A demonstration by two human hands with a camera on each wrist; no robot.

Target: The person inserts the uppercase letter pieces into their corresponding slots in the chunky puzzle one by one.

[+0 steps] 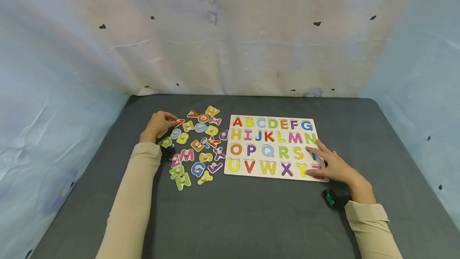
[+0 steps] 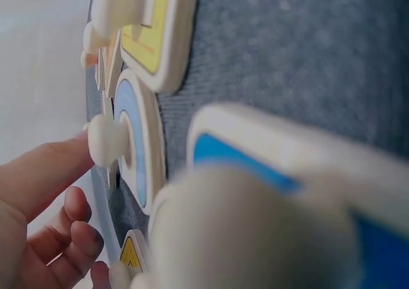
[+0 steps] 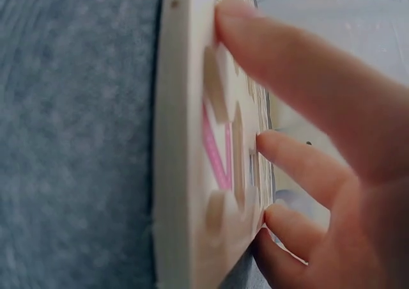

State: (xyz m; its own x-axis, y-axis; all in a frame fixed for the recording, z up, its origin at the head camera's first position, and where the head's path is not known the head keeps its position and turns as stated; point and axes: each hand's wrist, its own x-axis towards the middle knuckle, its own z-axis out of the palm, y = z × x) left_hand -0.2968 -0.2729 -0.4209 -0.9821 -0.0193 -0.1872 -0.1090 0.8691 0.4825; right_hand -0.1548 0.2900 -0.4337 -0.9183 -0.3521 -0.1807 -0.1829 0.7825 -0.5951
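Observation:
My left hand is at the far left of a cluster of letter pieces, its fingertips pinching a red letter piece. In the left wrist view, the thumb overlaps the knob of a light-blue piece, and the other fingers curl below it; the pinched piece is hidden there. My right hand rests on the right end of the wooden alphabet board, thumb and fingers spread over the lower right letters. Its thumb lies along the board's face in the right wrist view, where letter-shaped recesses show.
Several knobbed letter pieces lie loose left of the board, among them a pink M, a blue G and a yellow Y. A purple J lies close to the board's left edge. Grey cloth covers the table.

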